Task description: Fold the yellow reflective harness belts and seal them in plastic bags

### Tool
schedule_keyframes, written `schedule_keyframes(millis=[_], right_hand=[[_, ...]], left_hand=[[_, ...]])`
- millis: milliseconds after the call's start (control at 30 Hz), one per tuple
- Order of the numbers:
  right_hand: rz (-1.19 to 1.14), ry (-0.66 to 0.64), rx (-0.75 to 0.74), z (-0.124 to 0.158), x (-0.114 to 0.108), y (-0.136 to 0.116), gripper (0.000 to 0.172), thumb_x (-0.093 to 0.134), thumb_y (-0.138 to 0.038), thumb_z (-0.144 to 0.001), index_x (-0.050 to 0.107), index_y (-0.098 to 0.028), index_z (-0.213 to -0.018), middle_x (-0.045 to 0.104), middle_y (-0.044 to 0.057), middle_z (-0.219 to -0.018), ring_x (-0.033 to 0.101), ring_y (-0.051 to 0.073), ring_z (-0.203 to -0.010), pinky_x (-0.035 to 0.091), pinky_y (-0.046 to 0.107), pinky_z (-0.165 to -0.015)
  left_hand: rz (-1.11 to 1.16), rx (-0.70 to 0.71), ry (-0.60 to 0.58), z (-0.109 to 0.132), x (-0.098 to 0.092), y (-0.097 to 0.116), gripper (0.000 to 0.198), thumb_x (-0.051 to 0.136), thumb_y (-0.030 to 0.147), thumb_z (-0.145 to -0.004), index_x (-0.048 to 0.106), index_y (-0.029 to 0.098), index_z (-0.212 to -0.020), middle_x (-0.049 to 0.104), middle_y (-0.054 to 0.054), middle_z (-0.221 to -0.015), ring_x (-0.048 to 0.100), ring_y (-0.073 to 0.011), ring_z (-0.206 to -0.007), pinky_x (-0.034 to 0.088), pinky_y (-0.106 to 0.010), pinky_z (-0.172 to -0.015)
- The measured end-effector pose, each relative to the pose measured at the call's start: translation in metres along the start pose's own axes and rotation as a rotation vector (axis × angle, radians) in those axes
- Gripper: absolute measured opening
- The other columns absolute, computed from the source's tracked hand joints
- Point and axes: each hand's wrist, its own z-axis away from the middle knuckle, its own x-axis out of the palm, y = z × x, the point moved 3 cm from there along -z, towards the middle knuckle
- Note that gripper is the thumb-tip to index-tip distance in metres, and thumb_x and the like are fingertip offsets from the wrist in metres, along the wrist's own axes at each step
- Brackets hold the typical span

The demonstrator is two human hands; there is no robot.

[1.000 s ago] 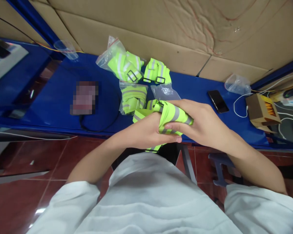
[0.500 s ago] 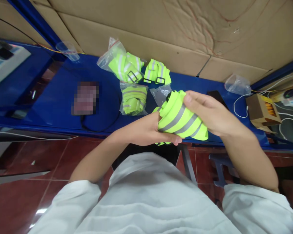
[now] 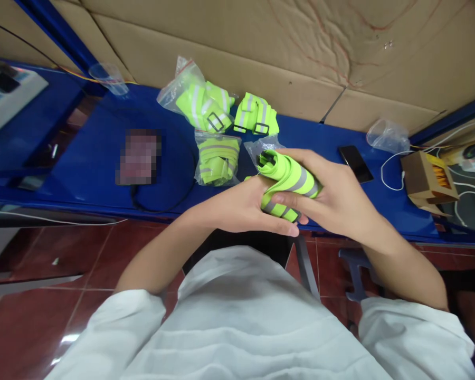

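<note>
A rolled neon yellow strap bundle with grey stripes [image 3: 291, 179] is held between both hands above the table's front edge. My left hand [image 3: 249, 208] wraps round its left and lower side, thumb along the bottom. Over its right side my right hand [image 3: 328, 190] is curled, with the thumb across the front. Behind the bundle lies a clear plastic bag [image 3: 264, 145], partly hidden. Further back are a bagged yellow strap bundle [image 3: 206, 105], a loose folded strap bundle with black buckles [image 3: 256, 113] and another bagged bundle [image 3: 217, 158].
On the blue table [image 3: 91, 142] are a blurred-out object [image 3: 139, 157], a black phone [image 3: 355, 162], an open cardboard box [image 3: 429, 177] and white cables. Plastic cups [image 3: 110, 79] [image 3: 388, 135] stand near the cardboard wall. A stool [image 3: 356, 272] is below.
My right hand has closed further round the bundle, its thumb now across the front. The bundle has turned, showing its rolled end, and looks narrower. More of the phone shows.
</note>
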Motion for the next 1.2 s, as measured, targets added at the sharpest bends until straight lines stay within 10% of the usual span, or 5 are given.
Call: schedule_keyframes(millis=[200,633,833,1067,1200], right_hand=[[-0.107,0.081,0.088,-0.005,-0.018,-0.005,0.044,0.081,-0.054,-0.089,0.075,-0.026,-0.123,0.078,0.004,-0.119,0.075,0.029,-0.107,0.063,0.041,-0.093],[-1.101,-0.116,0.603,-0.005,0.008,0.025,0.040,0.080,-0.055,-0.090,0.074,-0.022,-0.112,0.079,0.003,-0.106,0.076,0.019,-0.088,0.064,0.030,-0.077],[-0.581,0.151,0.295,-0.009,-0.005,0.026,0.035,0.078,-0.057,-0.093,0.072,-0.025,-0.107,0.074,0.000,-0.102,0.068,0.014,-0.085,0.057,0.026,-0.077],[-0.096,-0.070,-0.037,-0.001,0.000,0.007,0.075,0.079,-0.063,-0.088,0.059,-0.024,-0.150,0.062,0.012,-0.153,0.060,0.033,-0.140,0.050,0.050,-0.119],[-0.033,-0.002,-0.024,-0.005,0.010,0.008,0.064,0.079,-0.052,-0.091,0.062,-0.025,-0.146,0.067,0.010,-0.146,0.064,0.034,-0.135,0.051,0.053,-0.117]], left_hand=[[0.118,-0.195,-0.085,0.004,-0.005,-0.011,0.030,0.089,0.027,-0.081,0.078,0.014,-0.106,0.083,-0.009,-0.104,0.078,-0.0207,-0.093,0.062,-0.028,-0.080],[-0.156,0.016,0.026,0.001,-0.001,-0.010,0.026,0.081,0.029,-0.089,0.078,0.016,-0.111,0.081,-0.003,-0.113,0.073,-0.0211,-0.105,0.057,-0.030,-0.098],[-0.275,0.124,-0.013,0.006,-0.008,-0.014,0.012,0.072,0.026,-0.094,0.077,0.016,-0.098,0.079,-0.003,-0.100,0.071,-0.0178,-0.095,0.056,-0.029,-0.098],[-0.264,0.092,0.062,0.004,-0.016,-0.018,0.025,0.073,0.033,-0.091,0.074,0.016,-0.110,0.075,-0.008,-0.127,0.069,-0.0244,-0.116,0.057,-0.035,-0.104],[-0.110,-0.077,0.126,0.001,-0.015,-0.026,0.040,0.082,0.027,-0.081,0.073,0.016,-0.118,0.077,-0.007,-0.121,0.071,-0.0252,-0.112,0.059,-0.036,-0.099]])
